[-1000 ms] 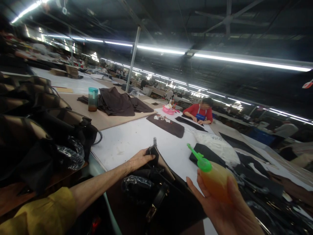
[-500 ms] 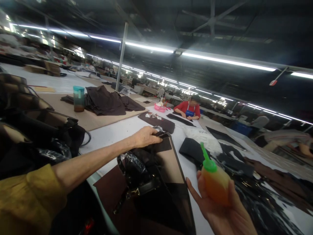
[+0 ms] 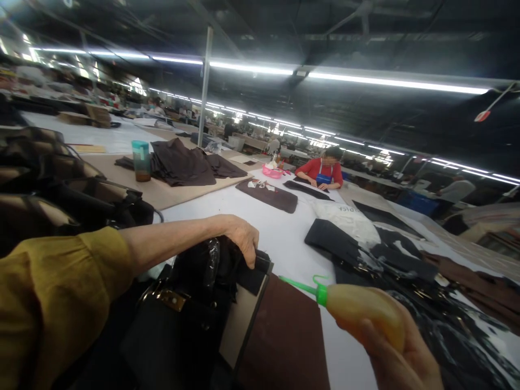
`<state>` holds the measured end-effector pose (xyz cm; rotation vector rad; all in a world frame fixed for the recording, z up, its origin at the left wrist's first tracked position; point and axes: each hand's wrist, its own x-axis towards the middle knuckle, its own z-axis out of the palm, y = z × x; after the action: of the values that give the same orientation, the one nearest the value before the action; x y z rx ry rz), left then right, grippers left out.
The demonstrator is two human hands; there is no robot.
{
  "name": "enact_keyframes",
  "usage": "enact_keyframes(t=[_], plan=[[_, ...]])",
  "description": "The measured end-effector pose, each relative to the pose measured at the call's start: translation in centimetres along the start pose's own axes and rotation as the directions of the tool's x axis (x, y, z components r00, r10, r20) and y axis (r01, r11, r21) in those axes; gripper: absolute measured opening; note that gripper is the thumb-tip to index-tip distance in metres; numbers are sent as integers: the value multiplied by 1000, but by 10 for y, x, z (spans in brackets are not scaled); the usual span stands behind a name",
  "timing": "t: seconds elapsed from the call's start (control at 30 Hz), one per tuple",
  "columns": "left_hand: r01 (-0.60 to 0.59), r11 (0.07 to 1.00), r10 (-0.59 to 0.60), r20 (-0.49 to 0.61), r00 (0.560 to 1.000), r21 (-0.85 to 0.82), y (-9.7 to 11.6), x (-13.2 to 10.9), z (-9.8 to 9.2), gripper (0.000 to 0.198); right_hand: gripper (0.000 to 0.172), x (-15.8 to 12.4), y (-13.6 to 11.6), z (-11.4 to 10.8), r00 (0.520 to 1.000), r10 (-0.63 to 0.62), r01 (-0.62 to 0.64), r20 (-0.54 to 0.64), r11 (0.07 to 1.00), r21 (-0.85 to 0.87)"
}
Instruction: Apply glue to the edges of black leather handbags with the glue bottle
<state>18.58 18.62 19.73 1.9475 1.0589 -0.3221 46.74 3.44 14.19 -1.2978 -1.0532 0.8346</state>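
Note:
My left hand (image 3: 244, 237) grips the top edge of a black handbag (image 3: 190, 309) that lies on the white worktable (image 3: 276, 238) in front of me; the bag has a gold clasp and some clear plastic wrap on it. My right hand (image 3: 402, 360) holds a yellow squeeze bottle (image 3: 365, 311) with a green nozzle. The nozzle points left toward the bag's opened flap. Under the bag lies a dark brown leather panel (image 3: 284, 336).
Stacked bags (image 3: 52, 179) stand at the left. A teal-lidded cup (image 3: 141, 160) and brown fabric (image 3: 182, 162) lie on a tan board. Black leather pieces (image 3: 382, 254) cover the table's right. A person in red (image 3: 323, 173) works at the far end.
My left hand pulled the bag closer and turned it. My right hand tipped the bottle from upright until its nozzle points left at the bag.

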Motion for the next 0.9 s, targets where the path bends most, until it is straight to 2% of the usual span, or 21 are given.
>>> enact_keyframes(t=[0.1, 0.23, 0.43, 0.63, 0.9], plan=[[55, 997, -52, 67, 996, -53, -4, 4, 7, 19, 62, -8, -1, 13, 999, -19, 14, -36, 991, -134], [127, 985, -107, 164, 981, -117, -10, 9, 10, 18, 55, -13, -6, 29, 994, -93, 83, -51, 984, -159], [155, 973, -114, 233, 966, -169, -19, 15, 11, 18, 53, -6, -2, 34, 986, -165, 156, -29, 969, -193], [160, 972, -113, 254, 961, -173, -19, 15, 12, 18, 53, -5, 0, 40, 986, -168, 167, 4, 978, -123], [138, 974, -92, 245, 965, -180, -21, 17, 13, 17, 51, -8, 0, 43, 979, -202, 203, 24, 970, -135]])
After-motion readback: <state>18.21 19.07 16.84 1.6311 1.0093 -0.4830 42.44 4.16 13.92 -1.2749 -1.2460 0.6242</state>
